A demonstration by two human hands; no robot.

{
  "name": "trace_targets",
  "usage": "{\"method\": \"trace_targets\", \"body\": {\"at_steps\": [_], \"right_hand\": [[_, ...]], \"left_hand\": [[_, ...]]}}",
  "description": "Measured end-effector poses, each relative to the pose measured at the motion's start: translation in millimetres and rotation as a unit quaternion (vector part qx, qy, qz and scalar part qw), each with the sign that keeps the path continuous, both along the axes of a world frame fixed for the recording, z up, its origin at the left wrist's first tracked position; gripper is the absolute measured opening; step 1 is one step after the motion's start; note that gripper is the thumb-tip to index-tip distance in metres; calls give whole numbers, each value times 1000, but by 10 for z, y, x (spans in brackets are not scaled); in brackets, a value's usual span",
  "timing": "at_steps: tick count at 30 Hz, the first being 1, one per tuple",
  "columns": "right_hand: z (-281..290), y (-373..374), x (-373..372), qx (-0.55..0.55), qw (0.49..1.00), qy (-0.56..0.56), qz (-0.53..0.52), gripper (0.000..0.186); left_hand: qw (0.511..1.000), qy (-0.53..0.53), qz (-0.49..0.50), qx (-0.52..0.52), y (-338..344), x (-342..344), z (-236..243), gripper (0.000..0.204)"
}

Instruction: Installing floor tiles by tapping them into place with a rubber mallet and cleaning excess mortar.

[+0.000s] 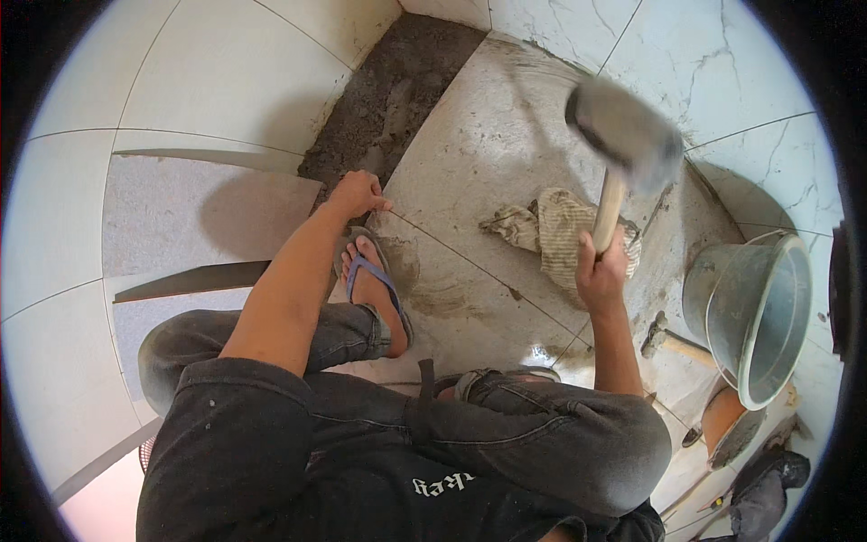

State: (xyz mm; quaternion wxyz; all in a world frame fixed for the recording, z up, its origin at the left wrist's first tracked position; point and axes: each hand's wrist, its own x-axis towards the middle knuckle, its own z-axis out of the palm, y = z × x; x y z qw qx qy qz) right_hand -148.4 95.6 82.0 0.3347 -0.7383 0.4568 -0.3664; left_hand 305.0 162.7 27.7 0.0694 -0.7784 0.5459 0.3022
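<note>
My right hand (603,274) grips the wooden handle of a big-headed mallet (625,135), raised over the floor at the right. Its grey-black head is smeared by motion. Down at the edge of a light floor tile (488,117), beside a strip of dark wet mortar (397,81), my left hand (359,193) is closed, fingertips bunched together. Whatever those fingertips pinch, if anything, is too small to make out. A striped, dirty cloth (562,237) lies crumpled on the tiles, partly behind the mallet handle and my right hand.
At the right stands a grey-green bucket (754,316), with a hammer (682,348) lying beside it. An orange-brown container (722,417) and dark cloth (768,488) sit lower right. Grey tiles (199,212) lean by the left wall. My sandalled foot (372,285) rests near my left hand.
</note>
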Motion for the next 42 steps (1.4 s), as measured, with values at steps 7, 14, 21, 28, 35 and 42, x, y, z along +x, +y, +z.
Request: {"method": "trace_targets", "body": {"at_steps": [7, 14, 21, 28, 35, 42], "right_hand": [[-257, -42, -194, 75, 983, 167, -9, 27], [-676, 29, -437, 24, 970, 237, -37, 27], [-62, 113, -208, 23, 995, 45, -84, 26], [-538, 166, -333, 12, 972, 224, -64, 27], [-501, 60, -375, 33, 980, 167, -107, 32], [-80, -108, -225, 4, 987, 131, -91, 35]], "left_hand": [[999, 17, 0, -34, 99, 24, -16, 36], [999, 29, 18, -21, 23, -41, -55, 35], [998, 44, 16, -48, 30, 19, -100, 43], [1000, 0, 10, -5, 44, -80, 51, 36], [1000, 4, -4, 8, -12, -65, -89, 40], [1000, 25, 9, -15, 11, 82, 16, 40]]}}
